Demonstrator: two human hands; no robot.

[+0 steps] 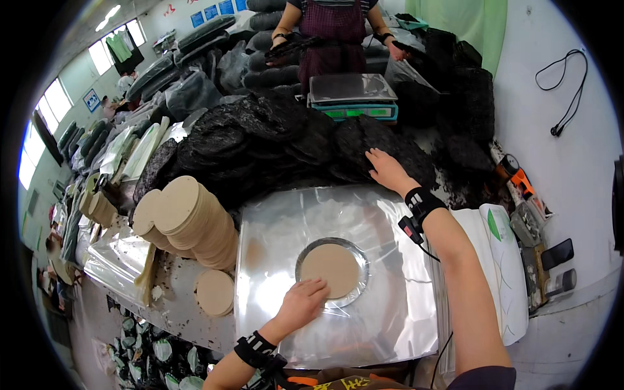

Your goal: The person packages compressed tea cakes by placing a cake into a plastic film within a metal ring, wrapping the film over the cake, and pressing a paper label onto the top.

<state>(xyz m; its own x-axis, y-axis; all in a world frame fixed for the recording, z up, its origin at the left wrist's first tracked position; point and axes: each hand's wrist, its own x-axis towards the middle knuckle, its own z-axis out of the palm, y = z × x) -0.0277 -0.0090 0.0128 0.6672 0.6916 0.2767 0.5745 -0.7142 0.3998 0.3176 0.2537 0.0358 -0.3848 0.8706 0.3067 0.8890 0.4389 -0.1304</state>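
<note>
A round beige cardboard disc (333, 268) lies over a shiny metal-looking ring (364, 273) on a stack of clear plastic sheets (390, 328). My left hand (301, 305) rests on the disc's lower left edge, fingers stretched out flat. Farther off to the right, my right hand (391, 171) reaches onto a long heap of round, dark dried seaweed-like cakes (273, 133). Its fingers are apart and touch the nearest cake, without gripping it. Black straps circle both wrists.
Left of the sheets stand tall piles of cardboard discs (195, 218), with a shorter pile (214, 292) in front. A digital scale (353, 97) sits beyond the heap. Behind it a person in a checked apron (331, 42) handles dark cakes. White bags (499, 273) lie at right.
</note>
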